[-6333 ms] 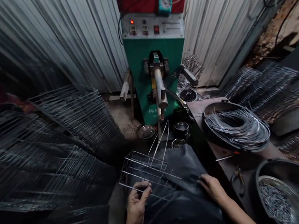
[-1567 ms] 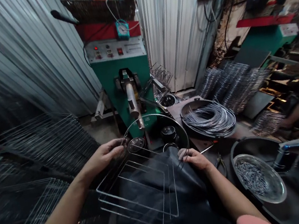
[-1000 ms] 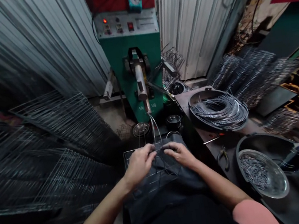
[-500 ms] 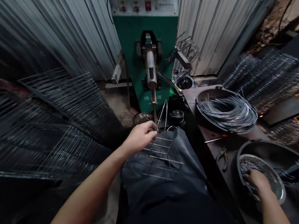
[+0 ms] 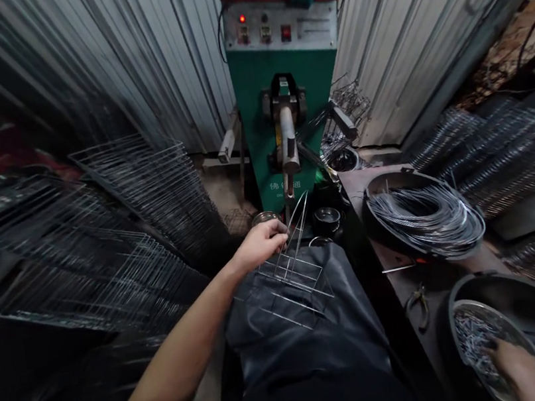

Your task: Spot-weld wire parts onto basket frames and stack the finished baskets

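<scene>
Frame (image 5: 305, 286) is lying over your apron (image 5: 357, 328), lengthwise toward the machine (image 5: 284, 64), just right of your nearer left hand (image 5: 264, 241), whose fingers are pinching its wire; your right hand (image 5: 522, 369), grip too blurred to tell, is resting in the bowl (image 5: 502, 319).

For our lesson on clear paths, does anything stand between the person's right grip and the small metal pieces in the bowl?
Nothing visible does: the right grip is in the bowl, at the small metal pieces; blur hides exact contact.
</scene>
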{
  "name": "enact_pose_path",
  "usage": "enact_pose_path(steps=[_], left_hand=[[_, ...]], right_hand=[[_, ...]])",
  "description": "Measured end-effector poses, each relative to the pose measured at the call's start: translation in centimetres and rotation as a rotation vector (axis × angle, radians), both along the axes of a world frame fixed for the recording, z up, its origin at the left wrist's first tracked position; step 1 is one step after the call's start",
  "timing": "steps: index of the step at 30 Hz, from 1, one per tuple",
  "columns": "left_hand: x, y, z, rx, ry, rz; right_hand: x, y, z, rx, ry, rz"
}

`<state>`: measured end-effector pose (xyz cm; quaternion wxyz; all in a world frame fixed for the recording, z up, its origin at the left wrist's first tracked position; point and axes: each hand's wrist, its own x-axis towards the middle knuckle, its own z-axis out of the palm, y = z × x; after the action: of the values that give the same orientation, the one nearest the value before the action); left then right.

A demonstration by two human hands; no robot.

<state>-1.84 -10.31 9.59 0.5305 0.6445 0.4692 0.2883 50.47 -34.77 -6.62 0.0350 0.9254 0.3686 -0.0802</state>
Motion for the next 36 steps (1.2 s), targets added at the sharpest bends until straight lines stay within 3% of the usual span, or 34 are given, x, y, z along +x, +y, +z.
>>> enact_pose_path(steps=[2,4,8,12,16,21,31,34,36], left_hand=[[-0.1,-0.4,0.0,0.010,0.004,-0.006],[-0.2,-0.8,-0.1,0.035,0.012,0.007],[-0.3,-1.5,-0.5,0.111,0.051,0.046],[-0.5,-2.2,-0.9,0.195,0.125,0.084],[-0.8,-2.6,-0.7,0.257,0.191,0.112],[-1.0,-2.7,-0.7,0.261,0.192,0.106],[-0.9,-3.1,-0.4,0.262,0.168,0.121],[-2.7,-6.1,-1.9,0.341,0.144,0.259],[-4.4,-9.3,-4.1,0.395,0.163,0.472]], right_hand=[[-1.5,0.9,2.1,0.018,-0.007,-0.041],[-4.6,3.1,4.6,0.152,0.061,0.035],[-15.1,10.5,9.4,0.574,0.412,0.438],[-26.3,17.5,12.8,0.567,0.759,0.728],[-32.5,21.1,14.3,0.544,0.834,0.903],[-34.1,22.3,14.6,0.487,0.944,0.998],[-34.0,23.0,15.2,0.372,1.135,1.026],[-34.0,23.1,14.9,0.421,1.134,0.991],[-33.9,23.2,14.6,0.460,1.133,0.940]])
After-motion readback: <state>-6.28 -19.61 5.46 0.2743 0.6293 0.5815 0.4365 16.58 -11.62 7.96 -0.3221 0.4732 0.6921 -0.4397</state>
